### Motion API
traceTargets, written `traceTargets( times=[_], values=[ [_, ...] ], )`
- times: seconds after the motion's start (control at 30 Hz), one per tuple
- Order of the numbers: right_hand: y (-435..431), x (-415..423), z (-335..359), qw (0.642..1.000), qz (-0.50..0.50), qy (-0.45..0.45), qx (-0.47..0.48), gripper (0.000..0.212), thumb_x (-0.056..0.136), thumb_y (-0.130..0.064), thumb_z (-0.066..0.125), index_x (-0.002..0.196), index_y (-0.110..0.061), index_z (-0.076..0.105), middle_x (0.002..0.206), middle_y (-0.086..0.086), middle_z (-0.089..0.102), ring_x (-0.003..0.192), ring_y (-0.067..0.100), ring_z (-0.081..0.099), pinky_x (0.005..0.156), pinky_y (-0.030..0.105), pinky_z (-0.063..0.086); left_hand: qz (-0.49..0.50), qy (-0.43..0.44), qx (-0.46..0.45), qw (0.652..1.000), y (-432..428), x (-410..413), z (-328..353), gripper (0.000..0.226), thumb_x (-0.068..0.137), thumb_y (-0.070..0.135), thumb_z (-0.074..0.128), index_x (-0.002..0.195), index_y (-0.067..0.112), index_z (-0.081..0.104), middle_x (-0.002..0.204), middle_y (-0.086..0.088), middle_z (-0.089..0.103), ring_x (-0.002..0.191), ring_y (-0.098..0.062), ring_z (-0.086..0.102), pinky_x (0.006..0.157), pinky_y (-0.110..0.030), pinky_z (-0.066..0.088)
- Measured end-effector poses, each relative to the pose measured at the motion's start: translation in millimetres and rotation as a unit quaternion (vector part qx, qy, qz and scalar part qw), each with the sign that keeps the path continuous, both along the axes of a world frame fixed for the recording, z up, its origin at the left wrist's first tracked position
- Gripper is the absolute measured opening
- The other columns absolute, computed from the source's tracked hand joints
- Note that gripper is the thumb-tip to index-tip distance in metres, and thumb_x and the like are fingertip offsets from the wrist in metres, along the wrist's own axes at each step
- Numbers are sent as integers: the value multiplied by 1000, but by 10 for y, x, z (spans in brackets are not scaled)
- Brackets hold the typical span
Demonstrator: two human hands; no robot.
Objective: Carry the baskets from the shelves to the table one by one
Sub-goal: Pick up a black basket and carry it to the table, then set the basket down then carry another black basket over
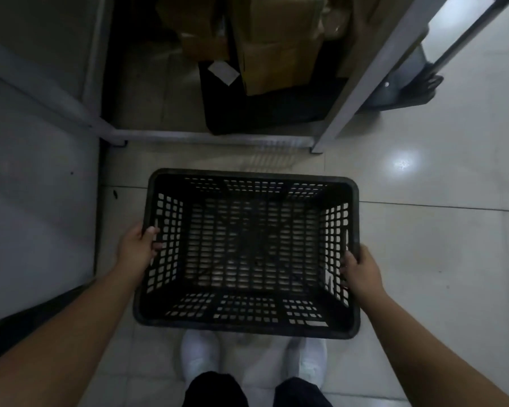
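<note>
A black perforated plastic basket [247, 176] hangs level in front of me above the tiled floor, with nothing inside it. My left hand [137, 249] grips its left rim, thumb over the edge. My right hand [362, 267] grips the right rim the same way. My white shoes show just below the basket's near edge.
A grey metal shelf frame [218, 138] stands right ahead, its bottom level holding cardboard boxes [274, 45] and a dark bag [262, 113]. A grey panel [36, 186] closes off the left side. Glossy tiled floor [438, 230] stretches to the right.
</note>
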State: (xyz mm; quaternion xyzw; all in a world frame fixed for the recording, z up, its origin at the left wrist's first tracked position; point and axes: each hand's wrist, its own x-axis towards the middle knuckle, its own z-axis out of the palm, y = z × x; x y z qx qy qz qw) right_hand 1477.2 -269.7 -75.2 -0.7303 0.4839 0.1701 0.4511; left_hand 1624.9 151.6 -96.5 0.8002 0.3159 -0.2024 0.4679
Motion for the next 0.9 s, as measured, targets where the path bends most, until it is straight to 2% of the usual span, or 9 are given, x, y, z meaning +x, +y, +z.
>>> traceTargets(
  times=[0.1, 0.23, 0.37, 0.47, 0.57, 0.67, 0.73, 0.83, 0.9],
  values=[
    [0, 84, 187, 999, 49, 19, -8, 35, 96, -17, 50, 130, -25, 46, 114, 7, 67, 96, 33, 66, 86, 47, 53, -34, 5, -38, 999, -19, 35, 170, 22, 102, 13, 46, 120, 20, 58, 116, -10, 65, 95, -24, 62, 80, -34, 49],
    [107, 197, 955, 992, 116, 26, -33, 54, 95, -13, 57, 146, -12, 39, 137, 17, 56, 125, 36, 53, 98, 43, 42, -94, 16, 16, 995, 74, -127, 813, 60, 95, 23, 63, 149, 15, 39, 152, -8, 43, 136, -24, 42, 114, -39, 32],
    [248, 369, 2110, 976, 204, -51, -47, 56, 94, -26, 61, 146, -15, 43, 148, 8, 49, 135, 25, 44, 107, 36, 35, -83, -29, -27, 996, -102, -277, 2024, 66, 92, 21, 66, 151, 16, 36, 145, 3, 42, 135, -16, 40, 111, -31, 31],
    [365, 531, 3140, 957, 263, -119, -24, 62, 92, -33, 64, 148, -24, 40, 153, -1, 42, 139, 15, 40, 109, 31, 31, -57, -110, -45, 991, -161, -401, 3096, 61, 90, 15, 68, 145, 21, 43, 145, 0, 48, 133, -17, 47, 108, -30, 37],
    [517, 621, 4150, 922, 344, -179, -15, 67, 90, -35, 66, 150, -31, 35, 156, -8, 36, 134, 1, 31, 110, 30, 29, -33, -169, -49, 984, -72, -648, 4121, 62, 85, 20, 74, 140, 28, 47, 140, 2, 56, 129, -14, 53, 106, -35, 43],
    [739, 607, 5041, 879, 423, -219, -22, 73, 88, -38, 68, 151, -34, 31, 156, -14, 32, 137, 2, 27, 112, 36, 29, 5, -228, -45, 973, 38, -1078, 5089, 64, 85, 19, 74, 142, 27, 47, 135, 18, 60, 128, -3, 52, 103, -24, 43],
    [918, 541, 5549, 849, 472, -238, -16, 75, 87, -38, 68, 151, -35, 30, 152, -21, 28, 139, 1, 25, 114, 36, 27, 19, -264, -31, 964, 158, -1473, 5633, 66, 82, 33, 76, 141, 35, 48, 134, 30, 56, 127, 4, 50, 103, -25, 41],
    [1249, 367, 6182, 802, 541, -254, -5, 76, 85, -39, 69, 150, -39, 29, 148, -25, 26, 138, -2, 22, 114, 35, 26, 75, -296, -22, 952, 423, -2219, 6252, 65, 70, 62, 74, 130, 58, 49, 135, 29, 55, 130, 2, 49, 106, -29, 40],
    [1529, 204, 6504, 765, 586, -267, -2, 73, 86, -38, 69, 146, -43, 28, 147, -23, 30, 137, 0, 26, 113, 34, 28, 119, -311, 4, 943, 597, -2797, 6563, 66, 68, 70, 72, 129, 62, 48, 136, 28, 55, 131, -1, 49, 106, -34, 40]
  ],
)
